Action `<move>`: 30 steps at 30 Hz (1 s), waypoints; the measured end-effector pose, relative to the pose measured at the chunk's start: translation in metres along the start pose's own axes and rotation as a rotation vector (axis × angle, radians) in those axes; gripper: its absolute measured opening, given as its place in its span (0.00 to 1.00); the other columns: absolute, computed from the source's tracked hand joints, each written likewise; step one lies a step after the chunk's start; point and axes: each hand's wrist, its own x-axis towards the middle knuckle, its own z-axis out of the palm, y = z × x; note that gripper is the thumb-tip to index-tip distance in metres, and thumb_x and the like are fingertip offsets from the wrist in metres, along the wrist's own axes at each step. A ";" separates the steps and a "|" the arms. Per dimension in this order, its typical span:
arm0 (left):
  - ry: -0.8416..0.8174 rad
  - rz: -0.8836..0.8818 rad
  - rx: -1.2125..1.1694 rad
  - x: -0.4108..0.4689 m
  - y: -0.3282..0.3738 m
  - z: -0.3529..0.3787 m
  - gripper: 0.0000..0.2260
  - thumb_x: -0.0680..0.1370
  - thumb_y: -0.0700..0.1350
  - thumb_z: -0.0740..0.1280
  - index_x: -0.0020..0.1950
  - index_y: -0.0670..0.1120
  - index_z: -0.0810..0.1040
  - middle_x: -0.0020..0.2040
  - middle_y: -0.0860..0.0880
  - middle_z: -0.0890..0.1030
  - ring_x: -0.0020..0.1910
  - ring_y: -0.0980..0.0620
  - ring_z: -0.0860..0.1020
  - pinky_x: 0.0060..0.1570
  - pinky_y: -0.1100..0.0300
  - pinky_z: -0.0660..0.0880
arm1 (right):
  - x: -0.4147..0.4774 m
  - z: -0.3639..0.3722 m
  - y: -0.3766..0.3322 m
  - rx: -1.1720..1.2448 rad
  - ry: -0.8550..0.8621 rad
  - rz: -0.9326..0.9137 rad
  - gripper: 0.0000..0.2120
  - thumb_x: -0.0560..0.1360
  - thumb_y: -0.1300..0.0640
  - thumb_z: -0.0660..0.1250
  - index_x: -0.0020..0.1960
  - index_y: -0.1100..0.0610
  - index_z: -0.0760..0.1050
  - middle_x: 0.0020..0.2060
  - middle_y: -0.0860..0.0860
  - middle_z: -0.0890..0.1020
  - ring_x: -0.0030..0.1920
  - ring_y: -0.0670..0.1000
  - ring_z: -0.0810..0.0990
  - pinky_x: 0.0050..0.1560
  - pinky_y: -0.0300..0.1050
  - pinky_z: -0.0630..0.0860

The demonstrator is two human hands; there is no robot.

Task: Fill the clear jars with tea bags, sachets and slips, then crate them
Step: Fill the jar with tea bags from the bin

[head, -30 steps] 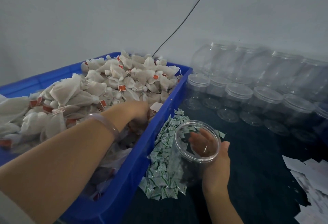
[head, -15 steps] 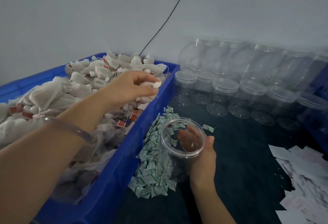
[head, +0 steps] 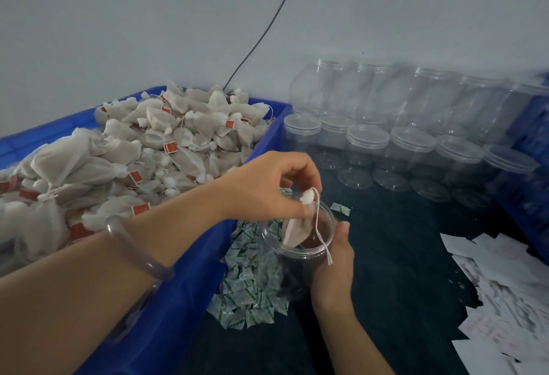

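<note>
My left hand [head: 269,186] pinches a white tea bag [head: 298,230] by its knotted top, and the bag hangs into the mouth of an open clear jar [head: 292,267]. Its string dangles over the jar's rim. My right hand [head: 334,267] grips that jar from the right side, tilted toward me on the dark table. A heap of tea bags [head: 166,148] with red tags fills the blue crate [head: 190,294] at the left. Green-printed sachets [head: 252,291] lie piled between crate and jar. White paper slips [head: 505,291] lie at the right.
Rows of clear jars [head: 368,148] with lids stand along the back wall, with taller jars behind them. A black cable [head: 261,35] runs down the wall. Part of a blue crate [head: 531,166] shows at the right edge. One sachet [head: 341,208] lies apart beyond the jar.
My left hand rose out of the crate with a tea bag and moved right, over the jar's mouth. My right hand kept holding the jar.
</note>
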 end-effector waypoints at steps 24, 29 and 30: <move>-0.283 -0.871 0.856 -0.005 -0.090 -0.054 0.04 0.75 0.41 0.71 0.41 0.43 0.78 0.37 0.49 0.77 0.40 0.50 0.75 0.37 0.61 0.70 | 0.000 0.000 0.001 0.005 -0.012 0.065 0.32 0.85 0.51 0.43 0.42 0.46 0.86 0.46 0.51 0.87 0.50 0.47 0.85 0.47 0.33 0.77; -0.293 -0.920 0.935 -0.007 -0.088 -0.054 0.10 0.73 0.41 0.73 0.53 0.41 0.81 0.43 0.48 0.78 0.44 0.51 0.76 0.43 0.61 0.72 | 0.000 -0.001 0.003 -0.019 -0.004 0.074 0.27 0.85 0.50 0.44 0.49 0.50 0.83 0.47 0.51 0.87 0.52 0.48 0.84 0.51 0.37 0.76; -0.291 -0.920 0.958 -0.007 -0.087 -0.054 0.11 0.73 0.42 0.73 0.54 0.41 0.81 0.44 0.48 0.78 0.44 0.51 0.75 0.43 0.61 0.72 | 0.000 -0.001 0.003 -0.020 -0.002 0.071 0.27 0.85 0.50 0.44 0.49 0.50 0.83 0.47 0.51 0.87 0.52 0.48 0.84 0.51 0.37 0.76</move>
